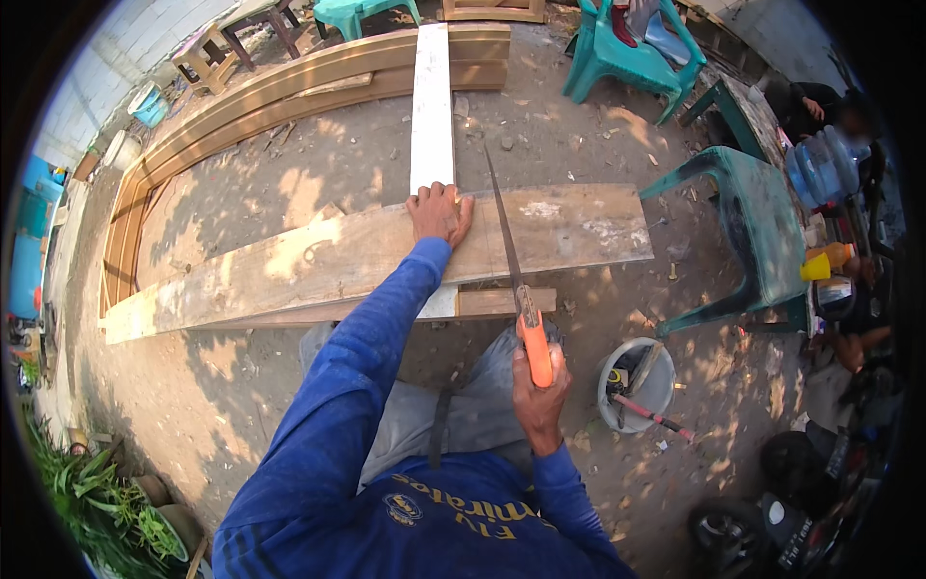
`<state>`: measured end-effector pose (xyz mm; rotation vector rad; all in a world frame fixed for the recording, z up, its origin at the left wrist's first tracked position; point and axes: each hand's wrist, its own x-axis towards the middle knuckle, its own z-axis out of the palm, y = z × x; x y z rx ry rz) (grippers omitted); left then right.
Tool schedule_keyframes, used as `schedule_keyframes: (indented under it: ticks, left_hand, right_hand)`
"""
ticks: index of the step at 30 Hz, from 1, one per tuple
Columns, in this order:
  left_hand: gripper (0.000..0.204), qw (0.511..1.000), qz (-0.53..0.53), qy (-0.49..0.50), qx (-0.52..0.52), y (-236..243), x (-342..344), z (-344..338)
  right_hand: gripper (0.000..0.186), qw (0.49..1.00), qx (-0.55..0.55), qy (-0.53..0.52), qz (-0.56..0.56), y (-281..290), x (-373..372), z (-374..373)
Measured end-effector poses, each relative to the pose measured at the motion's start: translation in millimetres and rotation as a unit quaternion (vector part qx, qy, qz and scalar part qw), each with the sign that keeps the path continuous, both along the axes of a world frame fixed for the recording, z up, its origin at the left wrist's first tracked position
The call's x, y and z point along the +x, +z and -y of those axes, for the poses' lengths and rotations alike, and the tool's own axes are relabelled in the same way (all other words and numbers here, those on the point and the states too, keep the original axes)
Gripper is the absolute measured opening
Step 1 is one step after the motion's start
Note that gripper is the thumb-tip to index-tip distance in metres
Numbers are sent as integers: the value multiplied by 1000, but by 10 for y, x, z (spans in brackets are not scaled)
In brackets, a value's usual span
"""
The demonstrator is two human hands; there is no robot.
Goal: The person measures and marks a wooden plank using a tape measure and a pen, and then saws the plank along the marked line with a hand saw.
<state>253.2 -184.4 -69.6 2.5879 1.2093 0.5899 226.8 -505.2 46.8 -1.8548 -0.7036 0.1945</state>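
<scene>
My left hand [439, 214] presses on a long weathered plank [579, 220] at the junction with a white board [431, 106] running crosswise beneath it. My right hand [538, 405] grips the orange handle of a handsaw [533, 338]. The saw's dark blade reaches forward over the plank, just right of my left hand; whether its teeth touch the wood I cannot tell. A wooden frame [289, 77] of stacked boards lies behind, under the white board's far end.
A green plastic stool [772, 227] stands close right, a bucket of tools [656, 386] below it. Beyond are a green chair [603, 68], water jugs [820, 174] and people [815, 108] at the right edge. Motorbike parts [723, 521] and potted plants [169, 531] occupy the lower corners.
</scene>
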Motion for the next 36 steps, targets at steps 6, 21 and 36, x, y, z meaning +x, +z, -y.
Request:
schedule_keyframes:
  ticks: [6, 21, 36]
  left_hand:
    - [49, 997, -27, 43, -49, 109, 76, -2]
    - [56, 996, -23, 78, -34, 99, 101, -44]
    - [63, 997, -25, 65, -32, 1, 107, -51]
  right_hand:
    - [23, 1000, 5, 8, -4, -168, -95, -6]
    - [23, 1000, -21, 8, 17, -225, -197, -35]
    - [11, 997, -71, 30, -4, -126, -238, 29]
